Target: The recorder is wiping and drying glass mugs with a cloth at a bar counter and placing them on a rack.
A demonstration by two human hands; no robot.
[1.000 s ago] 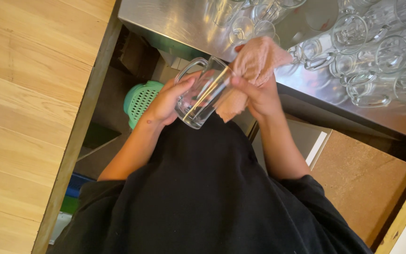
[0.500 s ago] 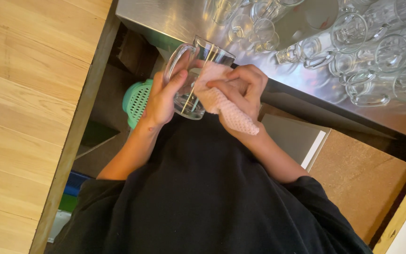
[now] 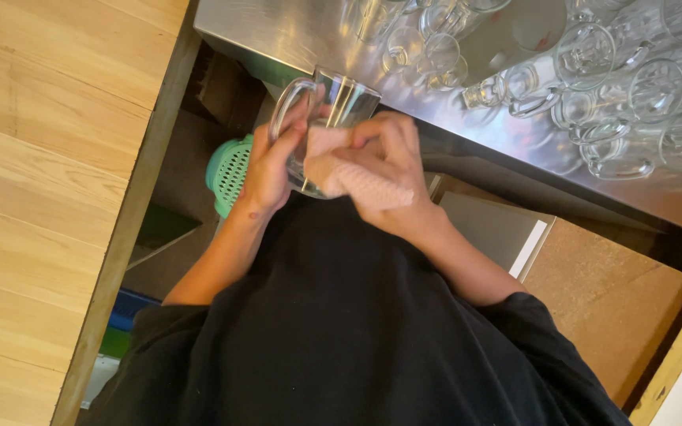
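My left hand grips the glass mug by its handle side; my right hand presses the pink cloth against its wall.

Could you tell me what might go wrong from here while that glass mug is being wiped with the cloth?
The left hand holds the glass mug near its handle, in the air at the edge of the steel counter, so a slip could drop it. The right hand presses the pink cloth against it; hard pressure might crack it. The crowded glasses nearby could be knocked.
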